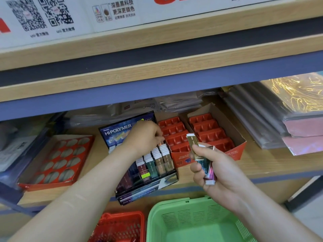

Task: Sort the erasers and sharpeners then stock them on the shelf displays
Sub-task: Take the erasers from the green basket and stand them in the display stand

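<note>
Green plastic basket [192, 215] sits lowest, below the wooden shelf [265, 165]. Right hand [216, 173] has its fingers clamped around a bundle of slim foil-sleeved erasers [203, 159], long axes nearly upright, just right of the black tiered display box [148, 187]. Left hand [145, 137], nearer the box, curls over its gold eraser column [165, 155]; whether it pinches one is hidden.

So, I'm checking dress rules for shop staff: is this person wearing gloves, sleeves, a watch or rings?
No. The left hand and right hand are bare: no gloves, watch, bracelet or rings show, and no sleeves reach into view.
</note>
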### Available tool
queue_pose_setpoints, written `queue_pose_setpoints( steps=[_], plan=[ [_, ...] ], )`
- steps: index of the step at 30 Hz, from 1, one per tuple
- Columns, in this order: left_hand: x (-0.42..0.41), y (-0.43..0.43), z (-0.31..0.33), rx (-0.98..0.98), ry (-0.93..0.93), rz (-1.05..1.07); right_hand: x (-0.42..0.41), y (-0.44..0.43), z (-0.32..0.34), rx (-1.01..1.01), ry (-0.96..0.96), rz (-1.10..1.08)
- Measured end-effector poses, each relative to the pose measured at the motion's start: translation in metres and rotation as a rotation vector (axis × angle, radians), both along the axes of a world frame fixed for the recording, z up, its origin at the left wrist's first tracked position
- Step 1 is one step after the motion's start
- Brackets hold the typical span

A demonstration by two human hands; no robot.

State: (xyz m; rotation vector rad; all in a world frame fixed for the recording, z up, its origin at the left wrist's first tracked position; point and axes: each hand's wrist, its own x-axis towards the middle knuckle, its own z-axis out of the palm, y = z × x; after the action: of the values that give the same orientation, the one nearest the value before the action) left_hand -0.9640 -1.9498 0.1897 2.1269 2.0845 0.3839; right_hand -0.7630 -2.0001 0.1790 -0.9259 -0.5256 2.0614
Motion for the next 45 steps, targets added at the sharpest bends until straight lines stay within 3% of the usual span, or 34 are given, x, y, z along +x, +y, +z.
queue_pose_setpoints(
  steps=[3, 6, 10, 13, 15, 20, 29, 34, 45],
  plan=[
    [0.004, -0.014, 0.009, 0.095, -0.261, 0.101, -0.001, -0.001, 0.000, 0.035, -0.033, 0.039],
    [0.020, -0.041, 0.020, -0.016, -0.829, 0.128, -0.005, -0.004, 0.001, 0.108, -0.065, 0.101],
    [0.033, -0.071, 0.015, -0.135, -1.002, 0.131, -0.013, -0.010, -0.002, 0.248, -0.206, 0.183],
    [0.027, -0.081, 0.010, -0.088, -1.216, 0.196, -0.018, -0.013, -0.003, 0.273, -0.241, 0.204],
    [0.013, -0.086, 0.014, 0.032, -1.276, 0.275, -0.020, -0.013, -0.002, 0.197, -0.163, 0.184],
    [-0.034, -0.100, 0.028, 0.242, -1.016, 0.353, -0.022, -0.014, 0.003, 0.069, 0.029, 0.198],
    [-0.063, -0.120, 0.008, 0.324, -0.662, 0.332, -0.038, -0.020, -0.009, 0.103, -0.181, 0.202],
    [-0.079, -0.112, 0.001, 0.384, -0.598, 0.404, -0.041, -0.023, -0.011, 0.054, -0.134, 0.239],
    [-0.083, -0.083, -0.005, 0.301, -0.433, 0.315, -0.036, -0.015, -0.020, 0.064, -0.146, 0.291]
  ],
)
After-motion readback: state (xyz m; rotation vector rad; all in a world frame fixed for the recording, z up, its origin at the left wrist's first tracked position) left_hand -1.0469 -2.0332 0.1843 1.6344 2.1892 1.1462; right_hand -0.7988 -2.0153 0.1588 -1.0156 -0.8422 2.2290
